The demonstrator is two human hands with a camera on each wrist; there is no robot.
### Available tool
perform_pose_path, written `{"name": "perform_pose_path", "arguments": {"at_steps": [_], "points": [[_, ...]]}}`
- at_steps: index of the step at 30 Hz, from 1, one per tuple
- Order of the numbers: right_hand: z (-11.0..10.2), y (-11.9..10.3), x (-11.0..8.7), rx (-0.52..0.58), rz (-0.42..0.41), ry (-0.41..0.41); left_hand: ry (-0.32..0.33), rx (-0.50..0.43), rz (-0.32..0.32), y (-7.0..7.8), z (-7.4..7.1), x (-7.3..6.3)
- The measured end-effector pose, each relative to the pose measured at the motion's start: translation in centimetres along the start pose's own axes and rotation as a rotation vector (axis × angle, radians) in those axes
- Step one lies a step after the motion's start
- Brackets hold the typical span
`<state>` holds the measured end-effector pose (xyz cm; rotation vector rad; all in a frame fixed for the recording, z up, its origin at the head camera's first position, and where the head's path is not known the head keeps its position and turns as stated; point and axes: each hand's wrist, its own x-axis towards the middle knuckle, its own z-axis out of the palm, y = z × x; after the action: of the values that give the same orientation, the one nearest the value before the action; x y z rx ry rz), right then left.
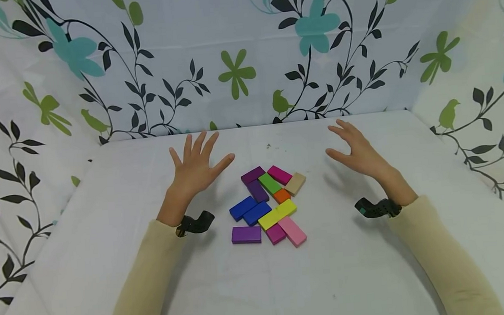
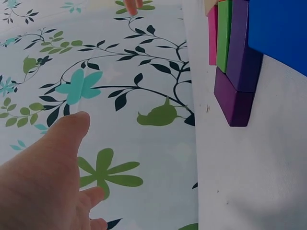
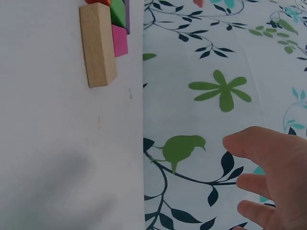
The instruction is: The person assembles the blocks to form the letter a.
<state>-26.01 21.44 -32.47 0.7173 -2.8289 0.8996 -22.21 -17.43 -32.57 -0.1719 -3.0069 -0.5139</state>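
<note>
Several coloured wooden blocks lie in a loose cluster mid-table. Among them are a yellow block (image 1: 277,214), a pink block (image 1: 292,231), a green block (image 1: 270,183), an orange block (image 1: 282,196), two blue ones and a plain wood block (image 1: 295,184). A purple block (image 1: 246,235) sits a little apart at the near left. My left hand (image 1: 195,168) hovers left of the cluster with its fingers spread, holding nothing. To the right of the blocks, my right hand (image 1: 357,150) is raised with fingers extended and thumb apart, also holding nothing. Neither hand touches a block.
The blocks lie on a white table (image 1: 330,279). Behind it and at both sides hangs a patterned curtain (image 1: 173,31) with leaves, birds and flowers. A black wrist camera (image 1: 197,223) is strapped at the left sleeve, another black camera (image 1: 376,208) at the right.
</note>
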Motion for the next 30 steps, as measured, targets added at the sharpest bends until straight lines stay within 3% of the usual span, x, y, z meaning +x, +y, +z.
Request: {"name": "perform_pose_path", "arguments": {"at_steps": [4, 17, 30], "points": [[-0.29, -0.31, 0.05, -0.037, 0.013, 0.035, -0.017, 0.009, -0.003, 0.37, -0.15, 0.0], [0.23, 0.03, 0.12, -0.137, 0.095, -0.113, -0.027, 0.035, -0.012, 0.81, -0.12, -0.27], [0.43, -0.25, -0.2, -0.143, 0.122, -0.152, -0.053, 0.044, -0.007, 0.72, 0.47, -0.41]]}}
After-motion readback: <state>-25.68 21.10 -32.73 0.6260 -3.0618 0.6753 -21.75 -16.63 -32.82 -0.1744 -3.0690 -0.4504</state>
